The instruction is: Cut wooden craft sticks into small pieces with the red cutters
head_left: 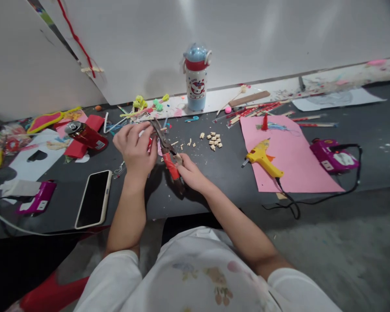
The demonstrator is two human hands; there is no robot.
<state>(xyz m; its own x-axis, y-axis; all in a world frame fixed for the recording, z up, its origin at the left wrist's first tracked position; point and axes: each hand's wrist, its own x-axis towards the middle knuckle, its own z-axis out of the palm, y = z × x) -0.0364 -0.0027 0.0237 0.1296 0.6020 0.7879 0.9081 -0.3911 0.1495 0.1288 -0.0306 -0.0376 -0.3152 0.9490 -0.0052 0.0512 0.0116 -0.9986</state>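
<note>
The right hand (192, 173) is closed around the red-wrapped handles of a pair of dark metal pliers (165, 145), which slant over the middle of the dark grey worktop (230, 175), their head pointing to the far left. The left hand (134, 147) is at the left of the pliers' head with its fingers bent and partly closed; whether it grips anything cannot be told, since its back hides the fingertips. Just right of the pliers lies a cluster of short, pale wooden pieces (214, 139), with a few thinner bits scattered between. Beyond them, at the far side, stands an upright white bottle with a light-blue lid and red band (196, 82). On the left, a red-and-black drink can (89, 136) lies tipped, and nearer is a black-screened phone in a pale case (94, 199). On the right, a yellow glue gun (263, 160) rests on a pink sheet of paper (299, 169), with a purple box-shaped device (333, 156) at the sheet's right side.
</note>
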